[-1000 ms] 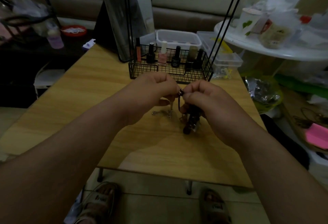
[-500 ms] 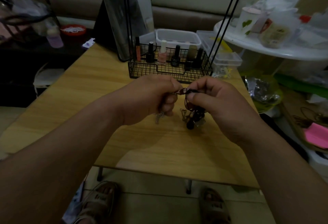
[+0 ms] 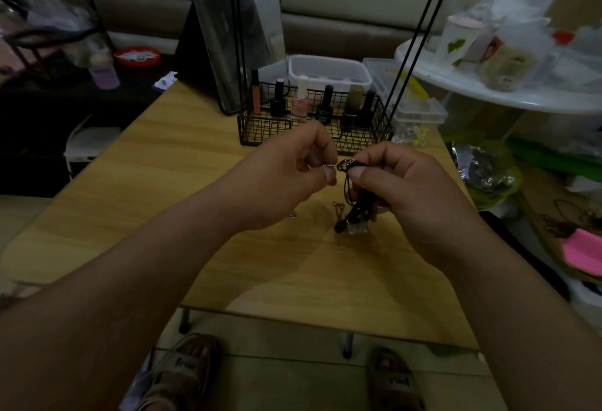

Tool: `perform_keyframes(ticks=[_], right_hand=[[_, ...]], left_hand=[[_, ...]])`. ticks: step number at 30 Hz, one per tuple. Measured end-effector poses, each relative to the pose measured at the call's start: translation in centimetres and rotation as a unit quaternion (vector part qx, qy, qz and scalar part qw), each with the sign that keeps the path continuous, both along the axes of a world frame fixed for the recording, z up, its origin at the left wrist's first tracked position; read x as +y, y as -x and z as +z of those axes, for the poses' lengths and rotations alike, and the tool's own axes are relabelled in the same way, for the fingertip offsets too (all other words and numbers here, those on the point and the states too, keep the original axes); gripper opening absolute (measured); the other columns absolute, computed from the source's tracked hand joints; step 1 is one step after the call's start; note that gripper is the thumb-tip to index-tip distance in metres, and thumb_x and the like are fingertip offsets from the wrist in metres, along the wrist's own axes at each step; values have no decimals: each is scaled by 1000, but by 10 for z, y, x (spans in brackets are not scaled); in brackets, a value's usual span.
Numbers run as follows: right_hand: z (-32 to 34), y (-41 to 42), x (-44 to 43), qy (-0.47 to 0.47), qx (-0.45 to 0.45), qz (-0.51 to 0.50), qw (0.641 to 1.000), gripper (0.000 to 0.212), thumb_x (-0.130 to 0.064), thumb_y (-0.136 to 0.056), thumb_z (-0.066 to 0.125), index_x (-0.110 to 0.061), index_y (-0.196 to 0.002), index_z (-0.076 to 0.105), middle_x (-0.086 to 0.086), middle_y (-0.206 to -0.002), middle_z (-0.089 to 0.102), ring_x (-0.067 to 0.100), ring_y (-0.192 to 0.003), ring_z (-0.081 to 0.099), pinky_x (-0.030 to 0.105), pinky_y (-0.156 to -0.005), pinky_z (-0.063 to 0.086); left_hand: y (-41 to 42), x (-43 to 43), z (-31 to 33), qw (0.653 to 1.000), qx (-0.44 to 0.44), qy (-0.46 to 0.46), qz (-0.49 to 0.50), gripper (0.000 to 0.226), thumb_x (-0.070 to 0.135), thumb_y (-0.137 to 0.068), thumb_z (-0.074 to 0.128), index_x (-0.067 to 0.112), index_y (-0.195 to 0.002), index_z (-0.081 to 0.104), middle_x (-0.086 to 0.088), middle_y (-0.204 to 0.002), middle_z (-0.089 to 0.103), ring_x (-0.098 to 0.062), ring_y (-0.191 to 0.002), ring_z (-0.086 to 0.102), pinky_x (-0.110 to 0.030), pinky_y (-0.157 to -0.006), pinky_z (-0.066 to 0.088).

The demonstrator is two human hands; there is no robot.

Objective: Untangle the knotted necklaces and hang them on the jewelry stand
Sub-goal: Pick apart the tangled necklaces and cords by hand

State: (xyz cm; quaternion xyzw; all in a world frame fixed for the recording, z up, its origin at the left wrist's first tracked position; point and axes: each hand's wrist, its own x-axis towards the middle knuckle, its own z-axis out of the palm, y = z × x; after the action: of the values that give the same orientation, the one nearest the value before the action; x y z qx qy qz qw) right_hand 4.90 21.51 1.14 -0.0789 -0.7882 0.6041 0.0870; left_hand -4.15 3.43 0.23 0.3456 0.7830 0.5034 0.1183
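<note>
Thin silver chain (image 3: 329,166): pinched by fingers of left hand (image 3: 290,179), drawn across to fingers of right hand (image 3: 410,192), which pinch black cord necklace bundle (image 3: 356,211); bundle hangs beneath those fingers, over light wooden table (image 3: 195,182).

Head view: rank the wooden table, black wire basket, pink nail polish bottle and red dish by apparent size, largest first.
1. Wooden table
2. Black wire basket
3. Pink nail polish bottle and red dish look alike; the dish sits farther back.
</note>
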Motion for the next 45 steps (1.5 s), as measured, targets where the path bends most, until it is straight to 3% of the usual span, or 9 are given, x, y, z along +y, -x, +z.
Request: perform_keyframes(ticks=[4, 9, 13, 18, 24, 30, 38, 42, 45], right_hand=[[0, 1, -1, 5, -1, -2, 1000, 7, -9, -96, 66, -7, -102, 69, 1, -76, 74, 12, -71, 70, 19, -62, 55], [-1, 0, -6, -65, 0, -3, 998, 10, -15, -97, 68, -18, -106, 67, 4, -81, 78, 31, -82, 73, 50, -74, 58], [-2, 1, -7, -93, 1, -11, 996, 5, -17, -98, 69, -18, -102, 67, -1, -80, 78, 13, -73, 73, 29, -61, 57], [-6, 2, -8, -125, 14, -39, 991, 1, -22, -97, 70, -21, -96, 69, 0, -81, 77, 15, -73, 71, 37, -68, 56], [-8, 3, -8, -137, 17, -49, 989, 2, -23, -97, 70, -25, -96, 68, -4, -81, 77, 10, -74, 72, 30, -65, 57], [-6, 1, -7, -117, 15, -36, 992, 1, -19, -94, 73, -20, -95, 72, -1, -83, 78, 11, -79, 74, 34, -74, 61], [-8, 6, -3, 91, -50, -13, 995, 9, -11, -98, 60, -11, -89, 63, 5, -86, 73, 18, -84, 70, 34, -77, 57], [-9, 9, -4, 195, -55, -6, 979, 14, -5, -96, 53, -13, -85, 58, 3, -82, 68, 18, -83, 67, 35, -78, 52], [-12, 9, -5, 149, -50, -34, 987, 9, -2, -93, 57, -11, -90, 59, 0, -76, 69, 13, -71, 65, 30, -65, 50]], left_hand=[[-1, 2, -2, 999, 32, 3, 13, 6, 18, -98, 69, 24, -99, 66, 8, -86, 68, 2, -71, 60, -18, -61, 50], [1, 4, -5, 998, 59, 7, 20, 5, 19, -97, 71, 24, -97, 70, 10, -85, 67, 2, -76, 60, -17, -65, 50], [1, 3, -9, 992, 114, 18, 43, 11, 20, -96, 72, 27, -98, 63, 12, -87, 63, 2, -78, 58, -11, -65, 43], [-2, 5, -12, 989, 141, 15, 44, 15, 19, -95, 72, 23, -91, 59, 14, -83, 58, -4, -74, 52, -13, -63, 40], [-1, 8, -14, 996, 82, 7, 41, 8, 28, -97, 69, 24, -90, 69, 28, -71, 60, 3, -63, 52, -11, -54, 36], [1, 7, -12, 999, 39, 7, 27, 8, 30, -100, 67, 25, -96, 71, 14, -87, 67, 4, -79, 57, -17, -71, 46], [0, 6, -8, 993, -91, -37, 58, 15, 17, -98, 62, 14, -84, 67, -3, -77, 63, -20, -71, 52, -41, -68, 45], [-1, 8, -11, 993, -97, -37, 63, 14, 16, -97, 63, 15, -83, 65, -1, -76, 60, -15, -73, 54, -34, -68, 47], [-4, 10, -12, 994, -90, -21, 60, 12, 16, -94, 66, 14, -83, 63, -1, -76, 60, -13, -70, 53, -27, -60, 44]])
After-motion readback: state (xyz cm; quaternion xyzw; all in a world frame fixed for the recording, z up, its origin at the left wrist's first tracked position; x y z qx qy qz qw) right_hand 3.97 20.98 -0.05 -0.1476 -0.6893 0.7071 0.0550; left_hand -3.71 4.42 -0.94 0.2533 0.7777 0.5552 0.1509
